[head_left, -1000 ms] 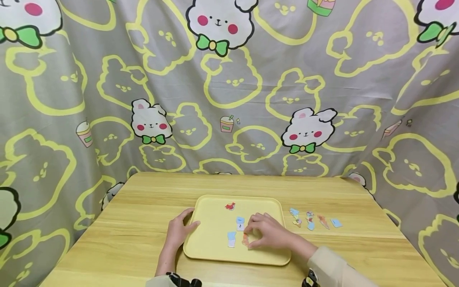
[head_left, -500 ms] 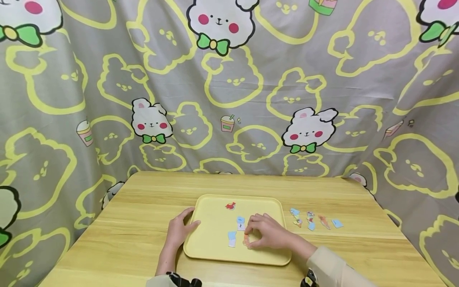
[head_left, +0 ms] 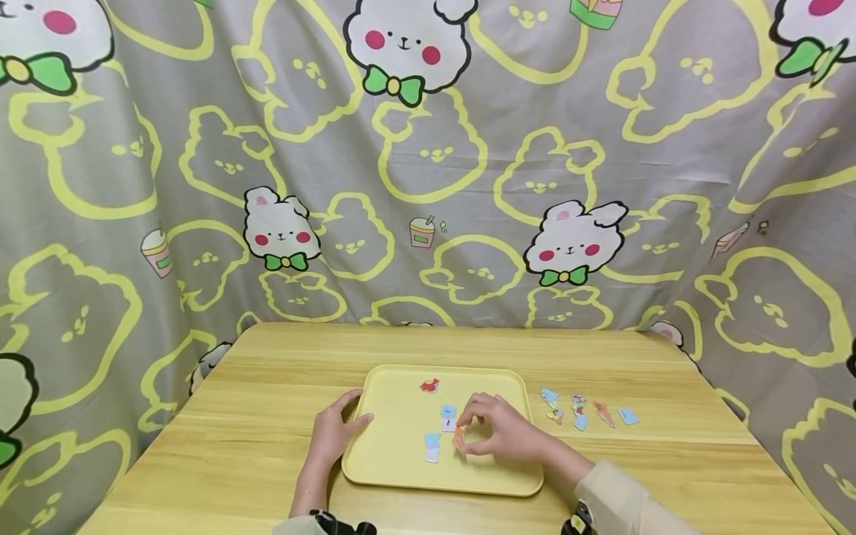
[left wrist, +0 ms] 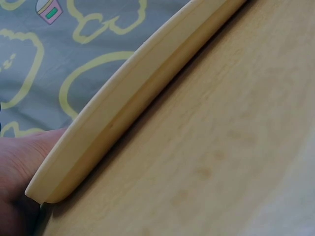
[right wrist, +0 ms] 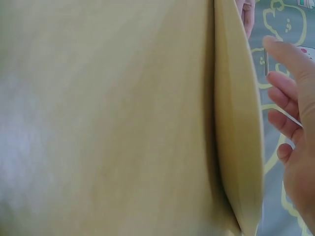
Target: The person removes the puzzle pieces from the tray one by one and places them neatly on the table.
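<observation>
A yellow tray (head_left: 394,475) lies on the wooden table. My left hand (head_left: 332,429) holds its left rim, thumb over the edge; in the left wrist view part of that hand (left wrist: 19,177) shows behind the tray wall. Between thumb and fingertip, my right hand (head_left: 498,429) pinches a small flat orange puzzle piece (head_left: 458,438) over the tray's right half. The right wrist view shows the piece edge-on as a thin sliver (right wrist: 266,61). To its left lie a blue-and-white pair of pieces (head_left: 448,418) and another blue-and-lilac pair (head_left: 432,447). A red piece (head_left: 430,386) lies farther back.
Right of the tray, on the table (head_left: 669,475), lie a blue-yellow group (head_left: 551,405), a blue-red group (head_left: 579,411), an orange strip (head_left: 604,413) and a blue piece (head_left: 628,415). A patterned curtain (head_left: 428,208) hangs behind and at both sides.
My right hand has lifted slightly, raising and tilting the orange puzzle piece. The left hand and the other pieces stay where they were.
</observation>
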The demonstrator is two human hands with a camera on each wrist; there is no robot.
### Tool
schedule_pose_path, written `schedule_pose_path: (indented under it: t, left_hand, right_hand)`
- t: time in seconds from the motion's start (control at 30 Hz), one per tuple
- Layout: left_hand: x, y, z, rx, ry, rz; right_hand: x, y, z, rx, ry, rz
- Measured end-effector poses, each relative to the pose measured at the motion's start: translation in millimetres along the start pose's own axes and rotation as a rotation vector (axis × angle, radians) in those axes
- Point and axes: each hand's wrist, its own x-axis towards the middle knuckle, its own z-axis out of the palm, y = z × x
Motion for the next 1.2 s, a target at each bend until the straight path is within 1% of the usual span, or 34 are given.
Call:
schedule_pose_path:
  t: [0.1,0.2,0.37,0.7,0.83,0.97,1.2]
  left_hand:
    - [-0.3,0.3,0.8,-0.005,-0.003,-0.008]
    - [-0.5,0.5,1.2,0.002,-0.002,-0.002]
    - [-1.4,1.6,0.6,0.005,-0.001,-0.001]
    - [-0.8,1.7,1.2,0.001,-0.011,-0.026]
    - [-0.5,0.0,1.9,0.007,-0.018,-0.019]
    - [-0.3,-1.8,2.3,0.011,-0.019,-0.018]
    - [0.0,-3.5,1.5,0.013,-0.022,-0.017]
  right_hand:
    - [-0.5,1,-1,0.085,0.01,0.004]
    - [-1.4,2,-1,0.16,0.018,0.021]
    - [-3.0,6,-1,0.219,0.035,0.063]
    - [-5.1,7,-3,0.213,0.064,0.082]
    - [-7.6,8,-6,0.201,0.077,0.074]
    - [-12.4,10,-9,0.186,0.098,0.057]
    - [-24.4,12,-17,0.16,0.123,0.08]
